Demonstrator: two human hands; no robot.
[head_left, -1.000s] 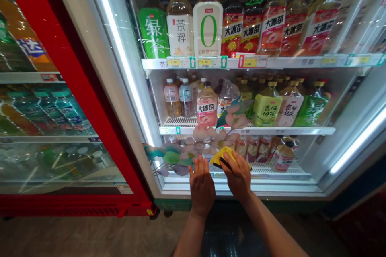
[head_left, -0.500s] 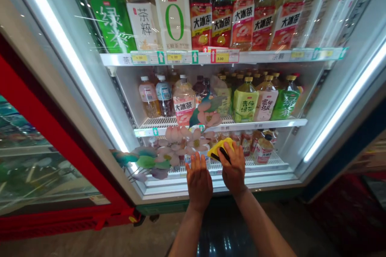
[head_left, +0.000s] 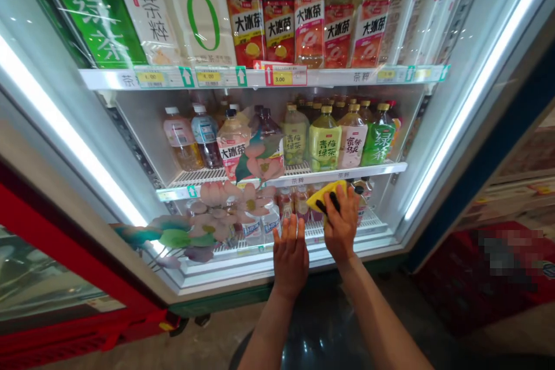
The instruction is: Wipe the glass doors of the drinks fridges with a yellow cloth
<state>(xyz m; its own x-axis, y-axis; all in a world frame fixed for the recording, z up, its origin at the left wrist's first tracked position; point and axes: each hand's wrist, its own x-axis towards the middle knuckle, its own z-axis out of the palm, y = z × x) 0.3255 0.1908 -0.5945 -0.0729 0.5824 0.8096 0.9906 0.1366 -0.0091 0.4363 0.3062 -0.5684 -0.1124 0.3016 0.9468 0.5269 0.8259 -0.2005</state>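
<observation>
My right hand [head_left: 342, 225] holds a yellow and black tool [head_left: 327, 196], possibly a scraper, against the glass door of a lit drinks cooler. To its left, my left hand [head_left: 291, 254] lies with fingers stretched upward on the glass, holding nothing. Left of my hands, a flower decal [head_left: 212, 219] in pink and green spreads over the glass. Behind the door, small bottles stand on the lowest shelf [head_left: 373, 224], partly hidden by my hands and the decal.
Bottles of tea fill the middle shelf [head_left: 286, 174] and the top shelf [head_left: 332, 78]. A red-framed cooler [head_left: 78, 266] stands at the left. Dark red crates [head_left: 468, 283] are at the lower right, beside a dark blue door edge [head_left: 477, 144].
The view has shifted, so the cooler and decal appear farther left. My right hand and the yellow tool have moved right along the glass, farther from the decal. My left hand stays flat.
</observation>
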